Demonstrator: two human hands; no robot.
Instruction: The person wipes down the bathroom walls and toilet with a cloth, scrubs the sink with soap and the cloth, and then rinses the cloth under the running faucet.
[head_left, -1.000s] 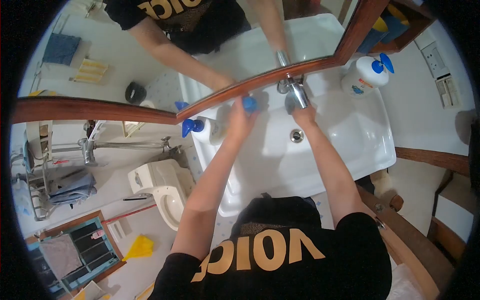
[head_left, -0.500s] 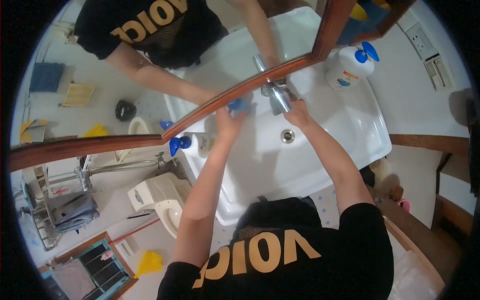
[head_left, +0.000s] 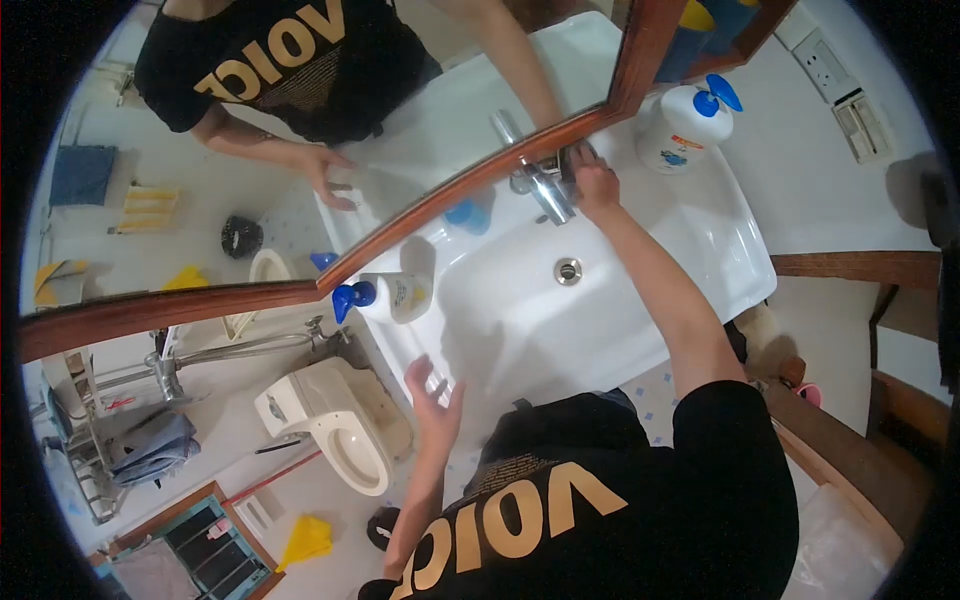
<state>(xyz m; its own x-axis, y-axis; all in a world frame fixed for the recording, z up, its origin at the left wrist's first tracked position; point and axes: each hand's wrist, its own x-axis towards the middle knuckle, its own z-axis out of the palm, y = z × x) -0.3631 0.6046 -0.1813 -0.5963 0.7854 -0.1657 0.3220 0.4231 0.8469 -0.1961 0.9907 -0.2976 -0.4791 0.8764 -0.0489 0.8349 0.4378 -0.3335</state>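
My left hand (head_left: 434,400) is raised over the near left edge of the white sink (head_left: 500,320), fingers spread and empty. Beyond the basin, my right hand (head_left: 595,180) is beside the chrome faucet (head_left: 546,192); its fingers look bent, and the fingertips reach toward a dark object by the mirror frame that I cannot make out. A blue cup-like object (head_left: 467,216) stands on the sink's back ledge, left of the faucet. On the left ledge is a white pump bottle with a blue top (head_left: 396,298).
At the sink's back right corner stands a large white pump bottle (head_left: 686,130). A wood-framed mirror (head_left: 470,183) overhangs the back. To the left are a toilet (head_left: 345,425), a shower pipe and a rack with cloths. Sockets (head_left: 822,68) are on the right wall.
My left hand has left the blue object and come back toward my body, its fingers spreading. My right hand has moved up to the faucet's far right side. The view has shifted a little.
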